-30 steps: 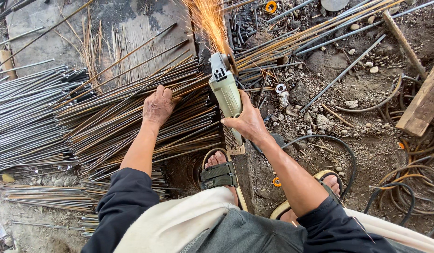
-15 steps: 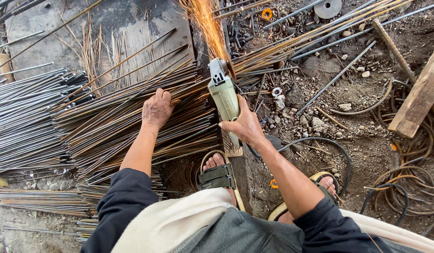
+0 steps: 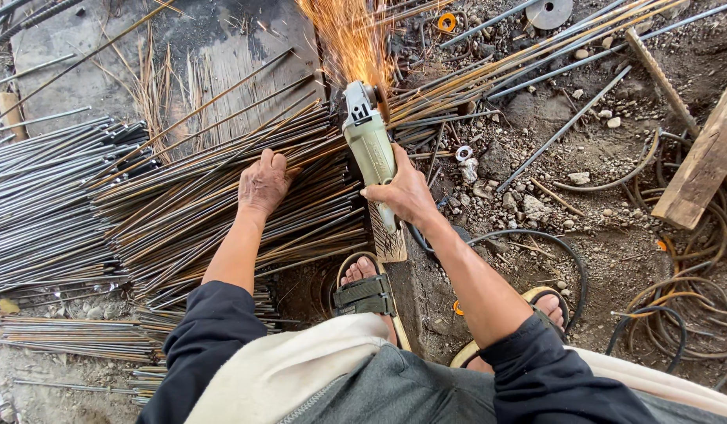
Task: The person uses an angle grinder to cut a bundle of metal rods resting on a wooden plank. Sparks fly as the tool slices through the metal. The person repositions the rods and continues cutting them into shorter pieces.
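Cutting through the rod bundle (image 3: 222,212): right hand (image 3: 402,192) is wrapped tight round the green grinder (image 3: 369,141), sparks (image 3: 348,39) thrown forward. Left hand (image 3: 263,182) lies flat on the rods, palm down, clasping nothing. Disc is hidden, so cut depth is probably partial. Next calls for steady downward feed. Tight left; sandalled foot (image 3: 363,290) and hose (image 3: 536,243) crowd the near side.

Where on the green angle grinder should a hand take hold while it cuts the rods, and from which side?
Grip the angle grinder on its long green body behind the head, from the rear, as the right hand does: sparks fly forward off the disc, and the left hand presses the steel rods.
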